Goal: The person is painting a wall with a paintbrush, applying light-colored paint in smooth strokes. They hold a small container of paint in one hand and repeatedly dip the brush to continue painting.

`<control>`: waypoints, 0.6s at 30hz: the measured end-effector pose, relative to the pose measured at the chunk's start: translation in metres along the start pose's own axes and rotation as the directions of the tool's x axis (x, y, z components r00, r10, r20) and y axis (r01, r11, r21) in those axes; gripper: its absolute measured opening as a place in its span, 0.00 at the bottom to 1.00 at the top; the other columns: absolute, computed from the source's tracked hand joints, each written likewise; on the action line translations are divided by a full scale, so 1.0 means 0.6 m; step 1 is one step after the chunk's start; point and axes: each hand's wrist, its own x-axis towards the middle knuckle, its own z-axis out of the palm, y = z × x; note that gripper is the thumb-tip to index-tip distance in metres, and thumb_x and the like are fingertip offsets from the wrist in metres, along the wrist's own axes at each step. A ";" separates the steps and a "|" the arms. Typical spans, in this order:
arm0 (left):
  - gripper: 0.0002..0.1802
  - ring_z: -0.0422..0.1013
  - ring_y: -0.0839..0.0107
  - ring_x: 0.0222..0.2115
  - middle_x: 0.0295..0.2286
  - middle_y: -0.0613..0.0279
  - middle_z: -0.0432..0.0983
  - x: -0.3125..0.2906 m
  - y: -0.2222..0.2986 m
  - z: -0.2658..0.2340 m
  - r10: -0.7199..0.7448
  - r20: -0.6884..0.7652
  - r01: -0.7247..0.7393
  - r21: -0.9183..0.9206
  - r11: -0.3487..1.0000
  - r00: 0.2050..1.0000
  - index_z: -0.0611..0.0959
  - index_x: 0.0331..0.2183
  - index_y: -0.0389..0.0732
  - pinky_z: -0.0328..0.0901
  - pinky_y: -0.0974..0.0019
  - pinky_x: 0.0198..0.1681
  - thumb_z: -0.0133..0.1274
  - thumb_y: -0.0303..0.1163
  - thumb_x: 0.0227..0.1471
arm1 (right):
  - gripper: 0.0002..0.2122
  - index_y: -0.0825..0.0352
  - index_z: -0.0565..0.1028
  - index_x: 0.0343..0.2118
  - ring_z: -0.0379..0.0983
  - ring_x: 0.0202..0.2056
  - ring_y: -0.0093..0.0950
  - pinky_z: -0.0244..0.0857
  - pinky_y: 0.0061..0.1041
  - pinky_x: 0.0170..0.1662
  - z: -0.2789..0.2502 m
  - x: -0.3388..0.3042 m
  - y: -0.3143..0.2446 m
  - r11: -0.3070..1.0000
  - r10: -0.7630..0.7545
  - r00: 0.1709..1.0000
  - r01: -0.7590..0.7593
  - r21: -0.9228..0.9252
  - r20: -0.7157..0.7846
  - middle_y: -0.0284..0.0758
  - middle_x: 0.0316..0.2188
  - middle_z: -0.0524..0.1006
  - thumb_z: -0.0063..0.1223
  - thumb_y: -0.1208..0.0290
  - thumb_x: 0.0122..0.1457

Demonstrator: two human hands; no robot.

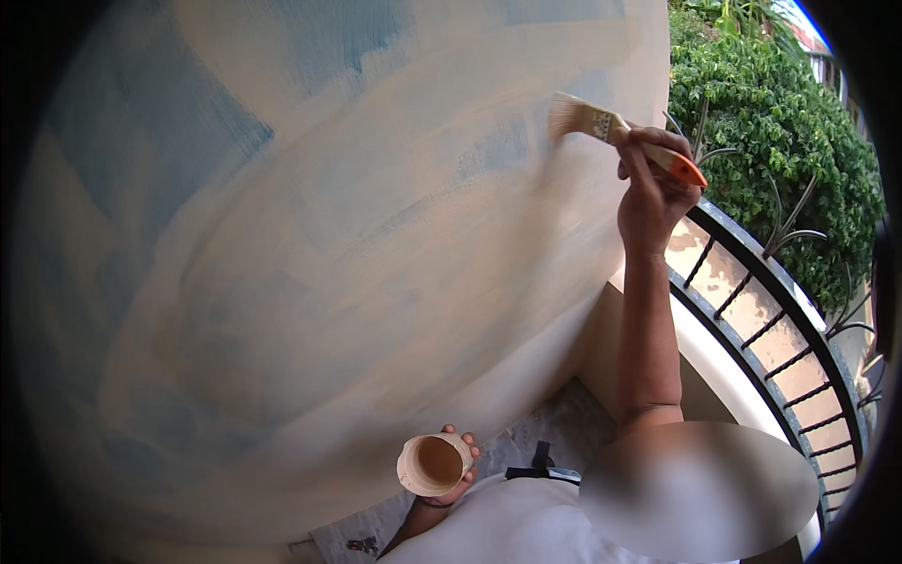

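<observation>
My right hand (660, 183) is raised at the upper right, its fingers wrapped round the handle of a flat paintbrush (599, 122). The handle ends in an orange tip, and the pale bristles point left, at or very close to the wall (395, 188); I cannot tell if they touch. Uneven cream and blue strokes cover that wall. Low in the middle, my left hand (460, 475) holds a pale cup (413, 465) from its right side and below. The cup's mouth faces up and shows a brownish inside; how much liquid it has is unclear.
On the right curves a black metal railing (752, 254) with twisted bars, over a pale ledge (714, 367). Green bushes (770, 132) grow beyond it. Grey floor tiles (554, 423) show below the wall. A small dark object (362, 544) lies near the bottom edge.
</observation>
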 end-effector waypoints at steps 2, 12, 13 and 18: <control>0.35 0.61 0.47 0.61 0.56 0.50 0.63 -0.002 0.052 -0.003 0.007 -0.025 -0.006 0.037 0.999 1.000 0.70 0.61 0.48 0.74 0.46 0.50 0.57 0.55 0.60 | 0.06 0.67 0.81 0.35 0.77 0.29 0.17 0.71 0.16 0.34 -0.075 0.057 0.026 0.974 -0.063 0.989 0.031 -0.224 -0.133 0.36 0.31 0.84 0.68 0.82 0.56; 0.35 0.61 0.47 0.60 0.56 0.50 0.62 0.032 0.011 0.017 -0.038 0.019 0.037 0.025 0.999 0.999 0.68 0.62 0.47 0.74 0.47 0.50 0.59 0.52 0.60 | 0.10 0.63 0.80 0.30 0.82 0.36 0.31 0.74 0.26 0.33 0.063 -0.046 -0.013 0.754 -0.411 0.874 0.485 -0.444 0.259 0.38 0.32 0.82 0.67 0.84 0.46; 0.35 0.61 0.47 0.60 0.56 0.50 0.62 0.038 0.007 0.018 -0.042 0.017 0.042 0.016 0.999 0.999 0.68 0.62 0.47 0.74 0.46 0.50 0.59 0.52 0.60 | 0.10 0.63 0.80 0.30 0.81 0.35 0.31 0.73 0.25 0.32 0.065 -0.051 -0.016 0.739 -0.433 0.861 0.509 -0.442 0.267 0.38 0.32 0.83 0.67 0.84 0.46; 0.35 0.61 0.46 0.61 0.57 0.49 0.62 0.054 -0.005 0.020 -0.128 0.006 0.128 -0.022 0.992 0.992 0.68 0.61 0.46 0.74 0.45 0.51 0.59 0.52 0.60 | 0.12 0.63 0.78 0.30 0.81 0.35 0.31 0.74 0.26 0.34 0.077 -0.082 -0.058 0.800 -0.343 0.843 0.493 -0.342 0.414 0.35 0.33 0.82 0.68 0.83 0.44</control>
